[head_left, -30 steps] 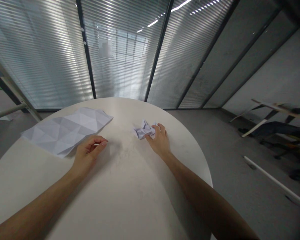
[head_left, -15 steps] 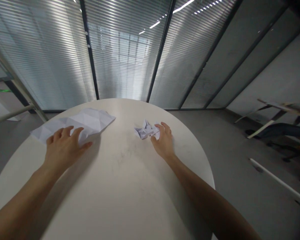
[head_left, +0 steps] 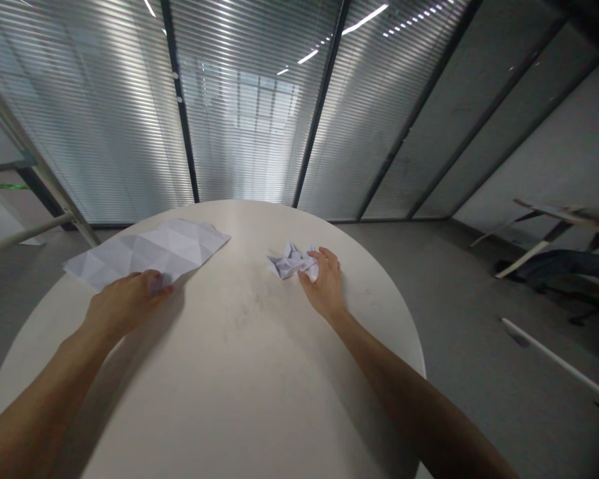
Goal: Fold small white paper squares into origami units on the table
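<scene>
A creased white sheet of paper point(head_left: 164, 243) lies unfolded on the left of the round white table, its surface marked with triangular fold lines. My left hand point(head_left: 127, 299) is at its near edge, thumb and fingers closed on the paper there; some fingertips are hidden behind the hand. To the right sits a small folded paper piece point(head_left: 290, 259) with pointed flaps standing up. My right hand point(head_left: 325, 279) grips the right end of that piece between thumb and fingers, resting low over the table.
The round white table point(head_left: 259, 372) has faint dark smudges near its middle. Glass panels with blinds point(head_left: 249, 133) stand behind its far edge. A metal frame point(head_left: 54, 193) is at the left, and another table point(head_left: 559, 211) is at the far right.
My left hand has lowered, and its spread fingers have closed on the sheet's near edge. My right hand stays on the folded paper piece. The view has shifted slightly.
</scene>
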{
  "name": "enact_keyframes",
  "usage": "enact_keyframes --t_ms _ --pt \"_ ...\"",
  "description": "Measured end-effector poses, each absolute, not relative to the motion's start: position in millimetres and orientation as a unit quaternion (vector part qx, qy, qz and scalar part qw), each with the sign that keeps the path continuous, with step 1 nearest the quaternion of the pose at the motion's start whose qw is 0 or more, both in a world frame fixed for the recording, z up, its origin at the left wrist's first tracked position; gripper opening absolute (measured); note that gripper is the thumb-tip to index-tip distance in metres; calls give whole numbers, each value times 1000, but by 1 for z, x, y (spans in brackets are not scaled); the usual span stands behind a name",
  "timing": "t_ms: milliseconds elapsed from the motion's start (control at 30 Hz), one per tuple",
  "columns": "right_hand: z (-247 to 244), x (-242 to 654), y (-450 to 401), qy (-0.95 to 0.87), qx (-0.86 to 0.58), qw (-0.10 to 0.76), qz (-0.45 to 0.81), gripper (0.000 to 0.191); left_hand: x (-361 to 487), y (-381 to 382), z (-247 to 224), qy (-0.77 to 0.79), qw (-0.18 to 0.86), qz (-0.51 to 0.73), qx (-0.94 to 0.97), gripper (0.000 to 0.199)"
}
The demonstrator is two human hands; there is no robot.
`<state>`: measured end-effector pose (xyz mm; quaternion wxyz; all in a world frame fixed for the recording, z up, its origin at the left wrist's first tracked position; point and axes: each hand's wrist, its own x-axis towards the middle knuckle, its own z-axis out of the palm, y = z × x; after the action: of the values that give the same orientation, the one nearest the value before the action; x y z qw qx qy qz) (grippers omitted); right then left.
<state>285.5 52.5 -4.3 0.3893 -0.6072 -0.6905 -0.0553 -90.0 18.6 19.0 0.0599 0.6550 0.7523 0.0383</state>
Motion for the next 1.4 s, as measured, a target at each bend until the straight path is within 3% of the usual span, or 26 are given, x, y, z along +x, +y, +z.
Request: enact_keyframes --t_ms 333,500,833,1033,1200,1400 --pt "-3 284 50 -691 -610 385 -53 41 -126 24 11 702 41 19 711 90" --pt "-3 284 50 -688 -614 384 -55 42 -149 20 11 675 114 98 722 99" --pt "-3 283 50 -689 -610 388 -57 41 -146 15 29 717 128 102 677 50" --pt "-2 282 50 -689 -612 385 -51 41 -139 15 39 763 -84 71 637 45" --pt "-2 282 48 -686 -610 393 -50 40 -117 0 56 752 -331 192 536 41" --pt "2 282 46 -688 -600 405 -50 40 -97 -7 64 689 -397 268 544 20"
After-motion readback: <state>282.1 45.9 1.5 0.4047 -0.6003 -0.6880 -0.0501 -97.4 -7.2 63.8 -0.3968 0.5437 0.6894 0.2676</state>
